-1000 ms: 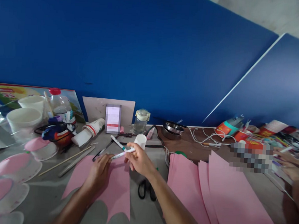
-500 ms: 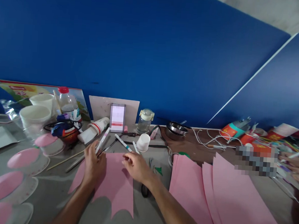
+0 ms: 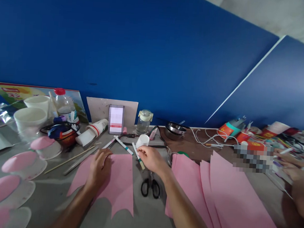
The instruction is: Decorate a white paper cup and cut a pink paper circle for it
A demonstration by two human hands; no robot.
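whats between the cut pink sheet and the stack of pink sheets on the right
The head view shows black-handled scissors between the cut sheet and the stack, with a marker and the right hand farther back.

Right hand shifts from paper to marker

The right hand has moved right, off the pink paper, to the green-and-white marker by the cup. The left hand has lowered from the pale pen onto the paper. The scissors, partly covered before, now show.
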